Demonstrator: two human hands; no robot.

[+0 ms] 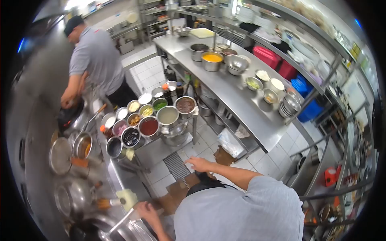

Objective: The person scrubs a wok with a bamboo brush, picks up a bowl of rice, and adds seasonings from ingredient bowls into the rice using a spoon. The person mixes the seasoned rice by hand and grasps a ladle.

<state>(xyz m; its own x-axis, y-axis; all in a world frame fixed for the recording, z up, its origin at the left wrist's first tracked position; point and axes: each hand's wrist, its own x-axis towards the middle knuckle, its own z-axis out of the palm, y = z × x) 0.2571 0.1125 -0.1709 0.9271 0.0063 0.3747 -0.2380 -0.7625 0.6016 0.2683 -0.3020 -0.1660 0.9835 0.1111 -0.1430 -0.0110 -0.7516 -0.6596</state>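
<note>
My right hand (198, 164) hangs over the floor drain area in front of my body, fingers apart and nothing in it. Low in the view, my left hand (146, 210) is beside a long metal handle (120, 221) that runs down to a dark wok (86, 229). Whether its fingers touch the handle is unclear. A pale folded cloth (128, 198) lies just above that hand, by a wooden-handled brush (107, 203). Metal pots of sauces and ingredients, one with red sauce (148, 126), stand on a small table ahead.
A co-worker (96, 60) stands at the stove, back left, with a pan. The long steel table (257, 128) to the right bears bowls and a pot of orange liquid (212, 57). Cardboard (224, 156) and a plastic bag (230, 143) lie below its edge.
</note>
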